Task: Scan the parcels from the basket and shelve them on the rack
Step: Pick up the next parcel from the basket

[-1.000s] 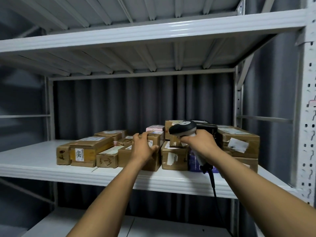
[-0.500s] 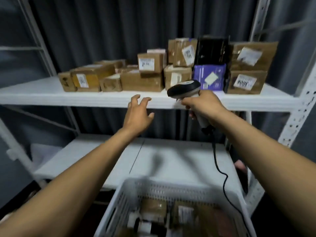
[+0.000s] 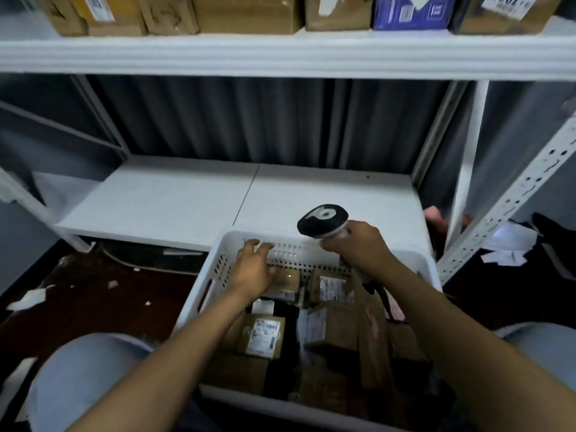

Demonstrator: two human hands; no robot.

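A white perforated basket (image 3: 215, 275) stands in front of me, filled with several brown cardboard parcels (image 3: 265, 333) bearing white labels. My left hand (image 3: 254, 269) reaches into the far end of the basket with spread fingers, over a small brown parcel (image 3: 288, 280); no grip on it shows. My right hand (image 3: 358, 247) grips the handle of a black and white barcode scanner (image 3: 322, 219) above the basket's far rim, its cable trailing down. Several shelved parcels (image 3: 246, 14) line the upper rack shelf (image 3: 280, 54).
The lower rack shelf (image 3: 193, 198) is bare white board just beyond the basket. A perforated white upright (image 3: 511, 207) stands at the right. Paper scraps (image 3: 31, 299) litter the dark floor at the left. My knees (image 3: 84, 372) flank the basket.
My view dropped from the upper shelf to the basket. Both hands came down from the shelf; the left hand now reaches into the basket, the right still holds the scanner.
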